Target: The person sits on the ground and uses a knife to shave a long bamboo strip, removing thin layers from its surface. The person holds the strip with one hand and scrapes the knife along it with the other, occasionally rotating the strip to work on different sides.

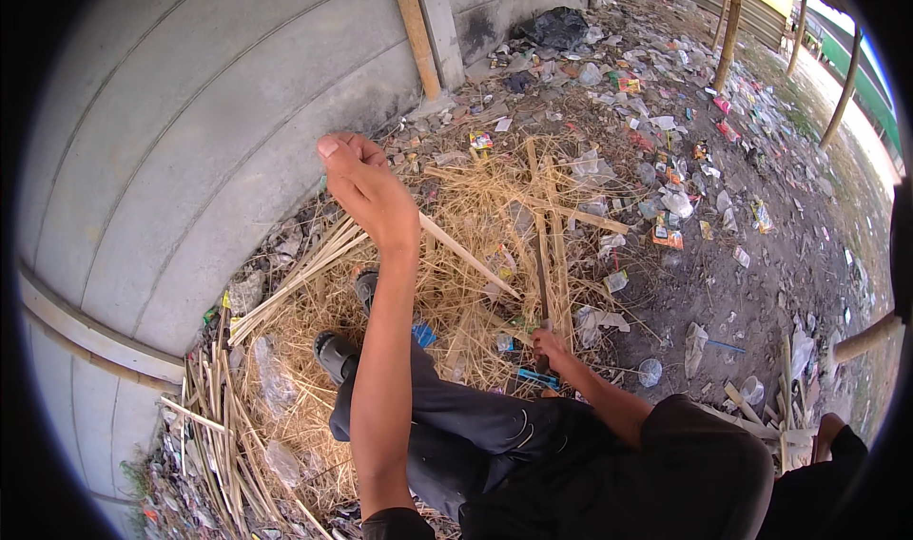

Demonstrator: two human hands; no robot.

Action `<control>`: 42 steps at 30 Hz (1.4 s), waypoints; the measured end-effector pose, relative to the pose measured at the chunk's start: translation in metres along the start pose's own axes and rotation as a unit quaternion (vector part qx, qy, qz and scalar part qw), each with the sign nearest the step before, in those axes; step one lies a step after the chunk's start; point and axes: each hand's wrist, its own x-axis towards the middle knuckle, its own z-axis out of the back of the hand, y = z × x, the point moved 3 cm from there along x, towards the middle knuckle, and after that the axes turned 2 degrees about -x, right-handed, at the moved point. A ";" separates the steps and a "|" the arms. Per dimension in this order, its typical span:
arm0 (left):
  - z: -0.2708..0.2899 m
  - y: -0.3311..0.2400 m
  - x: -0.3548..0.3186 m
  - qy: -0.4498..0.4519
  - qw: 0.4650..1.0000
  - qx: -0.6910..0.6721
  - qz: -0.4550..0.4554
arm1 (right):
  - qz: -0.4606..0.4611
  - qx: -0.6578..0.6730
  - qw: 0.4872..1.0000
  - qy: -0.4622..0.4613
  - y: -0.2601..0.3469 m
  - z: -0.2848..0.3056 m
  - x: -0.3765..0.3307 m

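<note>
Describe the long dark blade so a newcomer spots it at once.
Start at the grey concrete wall on the left, then go right to the pale straw on the ground. At its right side, the right hand grips the long dark blade, which points away from the person. Its darkness sets it apart from the pale strips beside it.

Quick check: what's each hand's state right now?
Left hand: curled closed, nothing visibly held.
Right hand: closed, holding a long, narrow, dark-bladed tool.

Pale tan strips (302,276), golden shavings (461,196), grey wall (209,93), black shirt (609,483)
</note>
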 end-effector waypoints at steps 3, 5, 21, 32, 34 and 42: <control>-0.001 0.003 0.001 0.012 1.000 0.022 0.017 | 0.093 0.071 0.984 0.138 0.024 -0.016 -0.027; -0.003 0.004 0.003 0.026 0.999 0.026 0.007 | 0.124 0.021 0.979 0.163 0.032 -0.042 -0.038; -0.041 -0.004 0.009 0.181 0.950 -0.218 0.129 | 0.068 0.091 0.976 0.188 0.041 0.049 0.022; -0.024 0.009 -0.003 0.228 0.944 -0.200 0.128 | -0.058 -0.150 0.981 0.109 -0.005 -0.009 -0.020; -0.023 0.007 -0.003 0.206 0.952 -0.182 0.134 | -0.014 -0.168 0.985 0.029 0.021 -0.007 0.002; -0.020 0.008 0.001 0.179 0.960 -0.169 0.134 | 0.170 -0.116 0.974 0.089 0.093 -0.058 -0.037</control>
